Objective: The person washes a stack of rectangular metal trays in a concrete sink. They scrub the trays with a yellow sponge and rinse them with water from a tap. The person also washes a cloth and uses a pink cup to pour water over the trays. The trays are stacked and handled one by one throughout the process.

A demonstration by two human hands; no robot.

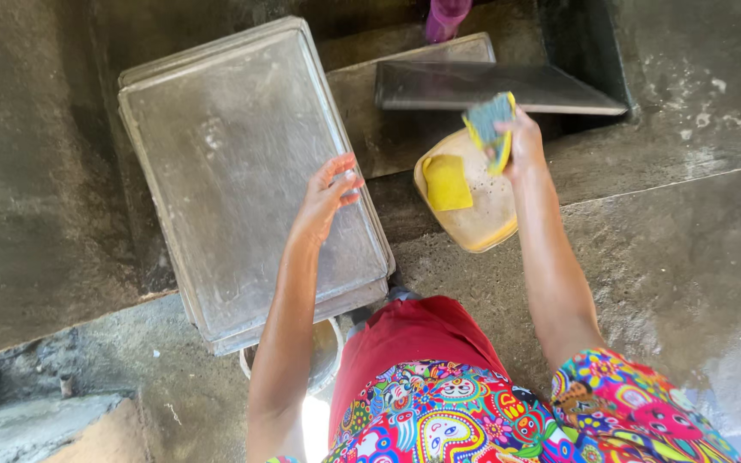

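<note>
Scrubbing step: right hand [521, 141] grips the scouring sponge [490, 129]; left hand [329, 193], open, steadies stacked trays [233, 154]. Next move requires sponge-to-tray contact.

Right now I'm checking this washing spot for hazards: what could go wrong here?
The stack of trays overhangs its ledge, steadied only by the left hand; it might tip. The wet floor could be slippery. The right hand holds a sponge close to a tilted tray, whose edge might scrape fingers.

Rough grey concrete floor [671, 257]: stacked rectangular metal baking trays [242, 171], shallow beige plastic basin [482, 227], small white bucket [332, 351] resting directly on it.
</note>
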